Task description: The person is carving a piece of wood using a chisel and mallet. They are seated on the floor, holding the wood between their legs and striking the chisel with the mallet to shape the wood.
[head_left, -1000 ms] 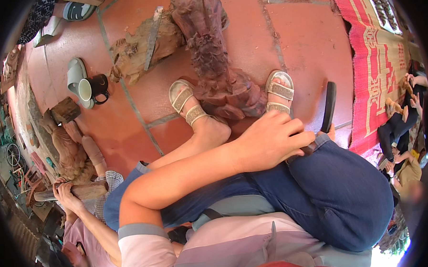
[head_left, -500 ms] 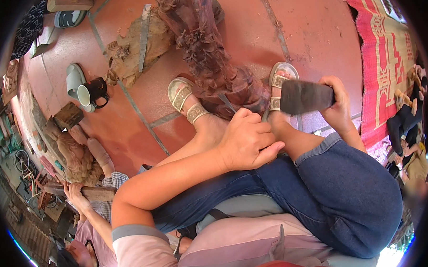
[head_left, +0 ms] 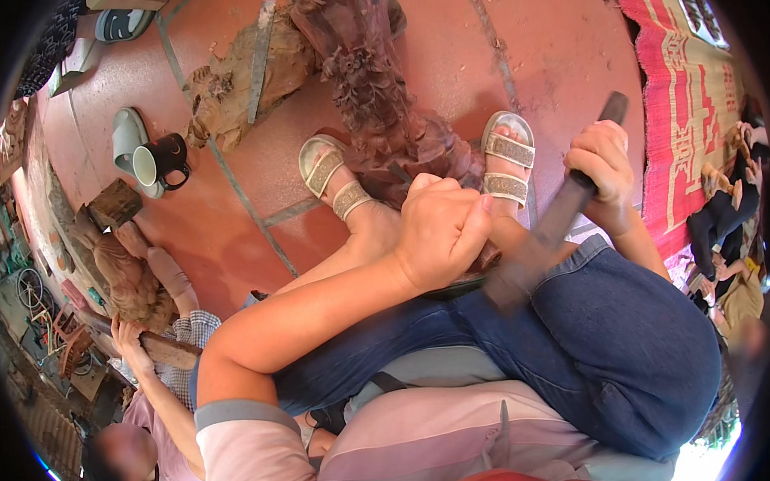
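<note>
Fingers clenched, your right hand point(head_left: 604, 169) grips a dark, bar-shaped mallet point(head_left: 563, 214), your left hand point(head_left: 445, 231) a brown wooden handle point(head_left: 489, 257).

Bright daylight leaves a soft sheen on the floor tiles point(head_left: 557, 57); white glare burns out the near right. The dark mallet's point(head_left: 558, 220) head is motion-blurred, and fisheye edges bend into black.

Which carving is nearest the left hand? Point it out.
The dark red-brown carving, whose near end sits between the sandals; the light-brown piece lies farther off, a grey metal strip across it.
</note>
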Demonstrator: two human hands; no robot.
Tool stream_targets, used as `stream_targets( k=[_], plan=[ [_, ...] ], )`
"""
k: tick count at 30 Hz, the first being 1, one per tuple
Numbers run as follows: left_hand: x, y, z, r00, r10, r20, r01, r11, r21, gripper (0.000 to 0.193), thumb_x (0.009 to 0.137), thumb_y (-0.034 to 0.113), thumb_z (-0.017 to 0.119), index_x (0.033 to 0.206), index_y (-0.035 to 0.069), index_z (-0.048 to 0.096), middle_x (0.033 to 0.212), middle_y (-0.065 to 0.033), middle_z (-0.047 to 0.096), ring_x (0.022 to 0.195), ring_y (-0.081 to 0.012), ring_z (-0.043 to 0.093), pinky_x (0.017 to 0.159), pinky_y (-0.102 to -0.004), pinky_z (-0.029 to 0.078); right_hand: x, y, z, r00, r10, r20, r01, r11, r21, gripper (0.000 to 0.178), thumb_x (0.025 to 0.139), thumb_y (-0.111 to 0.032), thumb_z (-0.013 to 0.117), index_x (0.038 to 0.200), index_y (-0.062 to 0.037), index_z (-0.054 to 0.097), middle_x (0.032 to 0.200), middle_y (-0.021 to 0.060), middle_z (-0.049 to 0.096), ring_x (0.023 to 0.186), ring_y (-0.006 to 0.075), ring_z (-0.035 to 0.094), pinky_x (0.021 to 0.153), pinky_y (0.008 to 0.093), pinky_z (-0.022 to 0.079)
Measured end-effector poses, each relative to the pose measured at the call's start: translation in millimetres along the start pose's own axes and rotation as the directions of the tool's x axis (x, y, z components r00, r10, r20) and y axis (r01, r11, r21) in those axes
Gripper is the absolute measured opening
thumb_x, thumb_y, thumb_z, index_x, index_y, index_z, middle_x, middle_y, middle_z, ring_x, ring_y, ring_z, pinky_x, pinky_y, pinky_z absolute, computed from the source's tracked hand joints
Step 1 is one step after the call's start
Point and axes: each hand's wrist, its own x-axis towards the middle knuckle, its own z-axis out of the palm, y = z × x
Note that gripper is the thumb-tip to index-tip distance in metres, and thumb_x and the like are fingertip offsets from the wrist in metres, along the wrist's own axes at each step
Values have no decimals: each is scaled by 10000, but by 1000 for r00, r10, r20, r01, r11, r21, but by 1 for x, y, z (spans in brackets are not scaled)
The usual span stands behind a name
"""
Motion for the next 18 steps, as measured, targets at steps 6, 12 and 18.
stream_targets(
  k=[6, 12, 18],
  plan=[
    [-1, -1, -3, 1000, 6, 0, -6, 1000, -12, 333, 884, 142, 512, 557, 82, 524, 580, -61, 537, 571, -252, 489, 659, -381, 343, -4, 0, 4, 1000, 16, -15, -16, 1000, -3, 268, 592, -112, 722, 819, -84, 583, 786, 48, 569, 765, 255, 570, 765, 392, 426],
    [-4, -1, -1, 999, 45, 26, -46, 998, 33, 334, 882, 135, 518, 552, 85, 520, 577, -53, 534, 570, -244, 487, 656, -379, 345, -12, 1, 8, 998, 41, -43, -36, 993, 112, 255, 588, -95, 712, 814, -84, 593, 782, 42, 573, 774, 247, 573, 775, 379, 419],
    [-4, -3, 0, 998, 60, 31, -61, 997, 38, 339, 881, 127, 522, 544, 91, 525, 570, -45, 533, 565, -239, 487, 655, -375, 348, -11, -3, 9, 997, 41, -58, -42, 999, -9, 241, 575, -104, 709, 790, -83, 600, 766, 39, 564, 757, 239, 572, 754, 371, 418]
  ],
)
